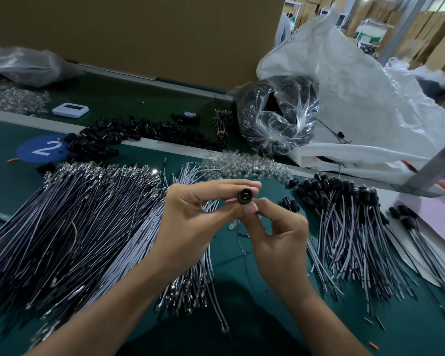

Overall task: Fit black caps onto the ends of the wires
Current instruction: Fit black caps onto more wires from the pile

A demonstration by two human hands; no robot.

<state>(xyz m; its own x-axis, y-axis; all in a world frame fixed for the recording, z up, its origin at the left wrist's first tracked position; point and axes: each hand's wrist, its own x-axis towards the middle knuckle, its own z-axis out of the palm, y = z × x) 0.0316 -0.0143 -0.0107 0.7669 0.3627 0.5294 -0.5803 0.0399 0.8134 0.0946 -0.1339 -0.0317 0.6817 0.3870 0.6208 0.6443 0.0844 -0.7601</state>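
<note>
The cap (244,196) sits mid-frame, its open end toward the camera, pinched between both hands. The left hand (198,217) has a narrow grip on its top and left side, and the right hand (275,242) nips its lower right. It looks light, hard and smooth, likely to slip, so the sides are best held. Thin, limp wires (75,222) fan across the left; capped wires (344,219) lie right. Loose caps (129,134) heap upper left on the green table (254,317). A bag (357,98) and cardboard (139,34) stand behind.
</note>
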